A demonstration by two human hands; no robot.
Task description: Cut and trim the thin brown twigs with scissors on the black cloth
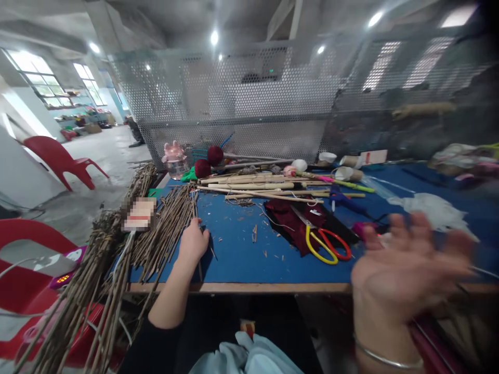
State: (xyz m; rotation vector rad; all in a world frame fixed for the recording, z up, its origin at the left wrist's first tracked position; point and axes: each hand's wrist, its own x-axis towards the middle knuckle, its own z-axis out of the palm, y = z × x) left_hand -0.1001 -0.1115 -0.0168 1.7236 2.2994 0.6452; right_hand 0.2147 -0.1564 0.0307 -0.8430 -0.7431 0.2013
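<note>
Sticks [167, 223] are apparently being picked by the left hand [194, 242], fingers curled, pinch unclear; the right hand [393, 272] is hovering, fingers spread; lifting is calling for pinching.

Sticks [166, 223]: lie on the table [234, 272], just left of the left hand [194, 241].
Bamboo rods [253, 185]: lie across the table's rear, behind the wood chips [254, 234].
Scissors [311, 226]: rest on the cloth [286, 221], right of the chips.
Glue gun [345, 200]: lies behind the scissors.
Right hand [397, 265]: hangs right of the scissors.
Jar [175, 161]: stands rear left, before the screen [234, 109].
Chair [70, 162]: stands on the floor [120, 156], left of the table.
</note>
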